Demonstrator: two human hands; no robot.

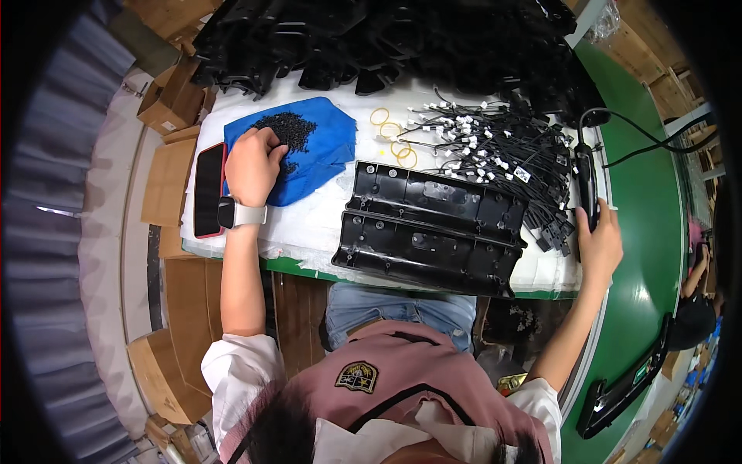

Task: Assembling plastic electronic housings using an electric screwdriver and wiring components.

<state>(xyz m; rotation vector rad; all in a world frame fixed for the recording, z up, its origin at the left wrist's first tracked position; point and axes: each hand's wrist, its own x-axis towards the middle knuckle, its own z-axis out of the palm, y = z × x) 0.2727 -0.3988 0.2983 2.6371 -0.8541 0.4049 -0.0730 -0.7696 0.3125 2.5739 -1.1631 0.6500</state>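
Note:
My left hand (pixel 253 164), with a watch (pixel 229 212) on its wrist, reaches over a pile of small black screws (pixel 292 128) on a blue cloth (pixel 328 158). Its fingers are curled and pinched at the pile's edge; whatever they hold is hidden. At the right end of the table, my right hand (pixel 601 246) is wrapped round the lower part of a black corded electric screwdriver (pixel 586 182), which stands roughly upright in the picture. Between my hands, two long black plastic housings (pixel 433 203) lie side by side, hollow side up, close to the front edge.
Black cables with white connectors (pixel 495 147) are heaped right of centre, beside several yellow rubber bands (pixel 392 130). Black plastic parts (pixel 332 42) are piled along the back. A red-edged phone (pixel 209 189) lies at the left. Another black housing (pixel 626 379) rests on the green surface (pixel 645 263) at right.

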